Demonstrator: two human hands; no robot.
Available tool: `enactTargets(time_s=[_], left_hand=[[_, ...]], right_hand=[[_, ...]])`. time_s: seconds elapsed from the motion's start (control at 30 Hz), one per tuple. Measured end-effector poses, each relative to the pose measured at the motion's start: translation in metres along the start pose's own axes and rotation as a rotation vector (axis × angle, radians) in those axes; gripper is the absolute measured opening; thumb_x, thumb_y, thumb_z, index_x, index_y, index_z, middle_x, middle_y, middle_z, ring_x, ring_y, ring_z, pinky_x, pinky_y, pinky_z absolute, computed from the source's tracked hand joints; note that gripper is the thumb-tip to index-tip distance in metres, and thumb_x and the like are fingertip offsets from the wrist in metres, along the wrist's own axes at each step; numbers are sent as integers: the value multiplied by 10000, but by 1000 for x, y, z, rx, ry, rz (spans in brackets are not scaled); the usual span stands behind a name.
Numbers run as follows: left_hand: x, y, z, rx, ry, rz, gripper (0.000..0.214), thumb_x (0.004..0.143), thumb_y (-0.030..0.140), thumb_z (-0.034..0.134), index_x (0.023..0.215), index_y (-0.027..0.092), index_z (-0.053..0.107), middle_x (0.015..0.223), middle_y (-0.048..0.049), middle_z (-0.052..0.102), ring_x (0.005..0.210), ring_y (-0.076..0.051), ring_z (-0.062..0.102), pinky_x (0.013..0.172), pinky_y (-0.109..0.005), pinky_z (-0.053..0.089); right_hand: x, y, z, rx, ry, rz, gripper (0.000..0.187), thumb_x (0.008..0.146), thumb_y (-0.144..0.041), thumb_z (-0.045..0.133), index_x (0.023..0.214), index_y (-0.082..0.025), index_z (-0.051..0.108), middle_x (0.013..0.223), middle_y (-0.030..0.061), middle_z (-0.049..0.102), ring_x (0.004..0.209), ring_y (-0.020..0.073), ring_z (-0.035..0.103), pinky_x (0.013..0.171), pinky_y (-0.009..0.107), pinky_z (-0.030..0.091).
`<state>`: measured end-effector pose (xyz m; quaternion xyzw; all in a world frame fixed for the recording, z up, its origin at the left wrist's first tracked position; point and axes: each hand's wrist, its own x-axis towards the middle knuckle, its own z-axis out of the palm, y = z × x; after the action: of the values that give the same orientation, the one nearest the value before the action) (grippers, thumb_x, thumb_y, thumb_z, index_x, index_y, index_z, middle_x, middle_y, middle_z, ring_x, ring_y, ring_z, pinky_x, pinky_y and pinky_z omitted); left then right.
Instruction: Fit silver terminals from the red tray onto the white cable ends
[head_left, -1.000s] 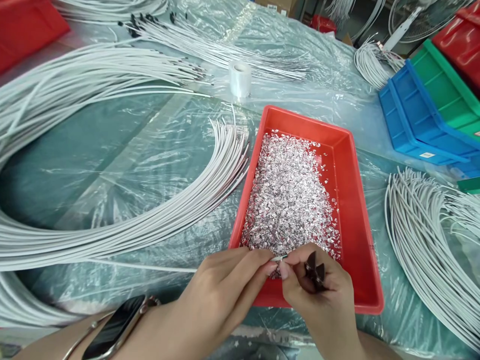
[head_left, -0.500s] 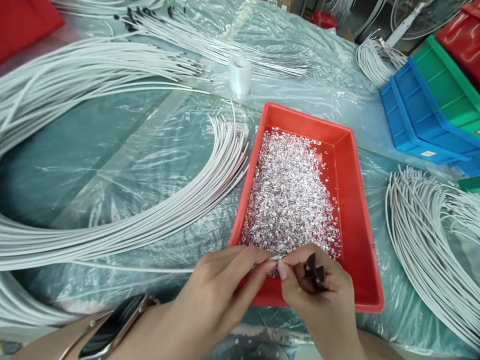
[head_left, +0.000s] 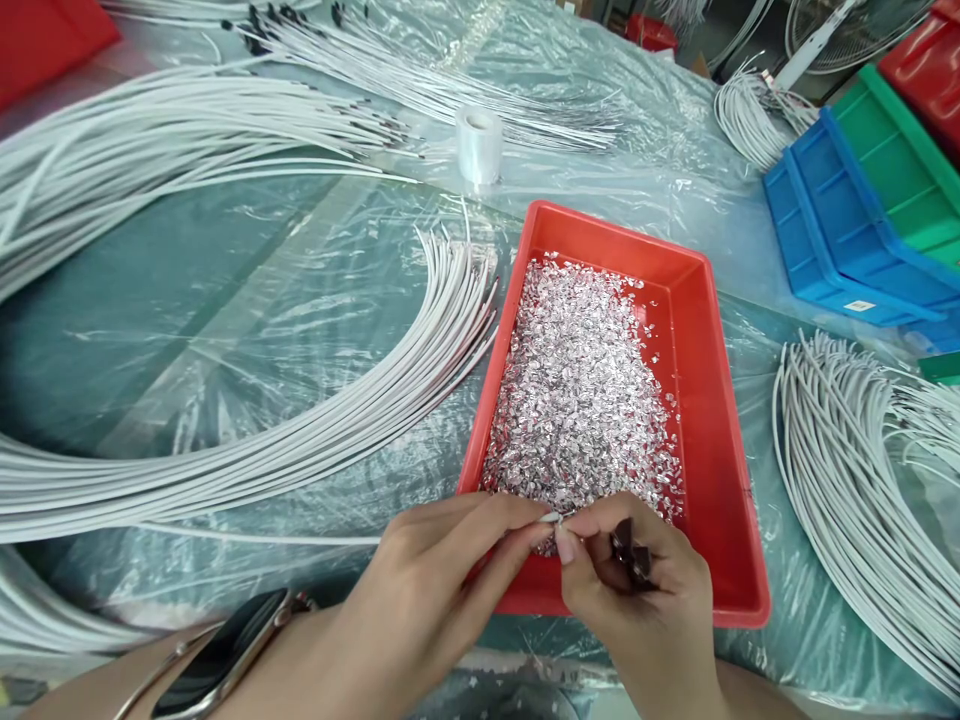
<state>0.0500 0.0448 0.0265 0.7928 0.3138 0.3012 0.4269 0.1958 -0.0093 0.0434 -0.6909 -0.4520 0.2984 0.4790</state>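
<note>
Head view: white bundles (head_left: 330, 430) flank the red tray (head_left: 716, 500); our left grip (head_left: 442, 560) and right grip (head_left: 652, 605) pinch one cable (head_left: 551, 517).

Cable tip (head_left: 550, 517) part-hidden, fan (head_left: 870, 35) cut off

From my distant seat I take this for a workshop where cable is handled in quantity: bundles of white cable (head_left: 300, 450) lie left and right across a broad table (head_left: 225, 290) under clear plastic film. I see a red tray (head_left: 712, 450) of silvery scraps (head_left: 581, 390) near me, stacked blue bins (head_left: 847, 235) right, and a fan (head_left: 870, 35) far right.
</note>
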Motion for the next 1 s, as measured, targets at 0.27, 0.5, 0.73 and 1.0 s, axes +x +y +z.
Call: enactTargets(time_s=[0.27,0.5,0.73,1.0], left_hand=[[-5,-4,-1,0,-40,14,333,924,36,487,1190,227,546,1032,-9,691,878,-113,671,768,-184,520],[-3,-3,-3,-26,-48,-4,321,931,47,489,1187,231,549,994,-8,699,837,-118,673,722,-200,522],[3,4,-5,-35,-17,11,198,958,87,455,1068,212,563,832,11,685,675,-91,653,643,-189,508],[8,6,-6,-60,-37,-47,148,972,151,418,967,196,559,711,26,637,598,-99,616,548,-198,465]], right_hand=[[0,3,-1,-21,-33,-109,153,742,-101,558,679,-234,517,487,-109,304,384,59,243,360,179,212],[6,-6,-14,-50,37,-9,115,751,-168,616,662,-236,588,480,-88,354,393,79,284,360,203,246],[27,-4,-47,-54,115,-43,293,860,-206,582,573,-221,523,510,-52,425,456,94,380,416,196,346],[28,-1,-39,-106,-119,-15,122,863,-247,586,749,-223,551,556,-71,380,464,94,359,414,194,324]])
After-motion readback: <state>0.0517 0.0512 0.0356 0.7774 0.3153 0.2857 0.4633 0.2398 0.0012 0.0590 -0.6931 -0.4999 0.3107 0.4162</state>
